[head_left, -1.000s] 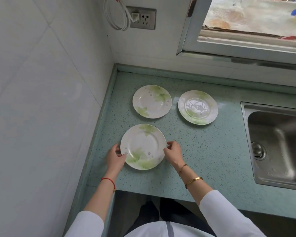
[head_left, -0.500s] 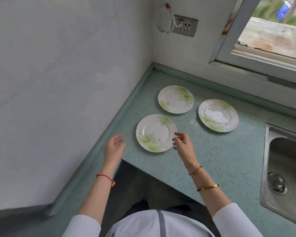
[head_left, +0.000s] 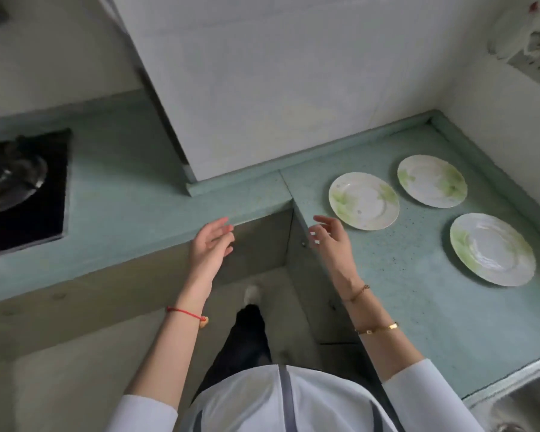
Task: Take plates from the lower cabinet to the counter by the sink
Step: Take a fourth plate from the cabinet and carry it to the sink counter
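Three white plates with green leaf prints lie flat on the green counter (head_left: 418,307): one near the inner corner (head_left: 363,201), one behind it by the wall (head_left: 432,181), one further right (head_left: 492,249). My left hand (head_left: 211,246) hovers open over the counter's front edge, holding nothing. My right hand (head_left: 332,241) is open too, fingers spread, just left of the nearest plate and not touching it. The lower cabinet doors (head_left: 256,244) below the counter corner look closed.
A black gas hob (head_left: 22,188) sits in the counter at the far left. A tiled pillar (head_left: 262,88) rises behind the corner. A wall socket (head_left: 536,62) is at the upper right. The sink's steel rim (head_left: 518,391) shows at the lower right.
Both hands let go of the nearest plate and drew back towards the counter's inner corner. The view swung left, so the plates now lie to the right and the hob has come into sight.
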`<action>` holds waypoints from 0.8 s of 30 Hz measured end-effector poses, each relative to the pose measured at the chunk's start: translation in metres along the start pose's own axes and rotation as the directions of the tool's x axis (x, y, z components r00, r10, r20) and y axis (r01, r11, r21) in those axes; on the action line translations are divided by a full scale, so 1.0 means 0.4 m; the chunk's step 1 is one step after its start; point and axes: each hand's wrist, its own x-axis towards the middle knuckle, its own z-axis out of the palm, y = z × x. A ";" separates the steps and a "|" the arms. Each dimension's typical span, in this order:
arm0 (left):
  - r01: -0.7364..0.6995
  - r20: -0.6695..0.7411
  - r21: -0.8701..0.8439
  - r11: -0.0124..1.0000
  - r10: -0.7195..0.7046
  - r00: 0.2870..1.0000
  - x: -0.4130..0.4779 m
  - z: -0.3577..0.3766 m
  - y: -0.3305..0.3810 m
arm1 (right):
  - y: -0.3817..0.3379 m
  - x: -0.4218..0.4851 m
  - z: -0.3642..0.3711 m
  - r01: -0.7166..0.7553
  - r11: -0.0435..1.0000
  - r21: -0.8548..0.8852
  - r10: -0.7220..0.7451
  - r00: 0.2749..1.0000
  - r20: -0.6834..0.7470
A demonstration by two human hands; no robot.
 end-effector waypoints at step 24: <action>-0.183 -0.876 -0.324 0.928 -0.221 0.429 -0.964 -0.930 -0.246 | 0.136 -0.921 0.886 0.311 0.933 -0.179 0.026 0.437 0.899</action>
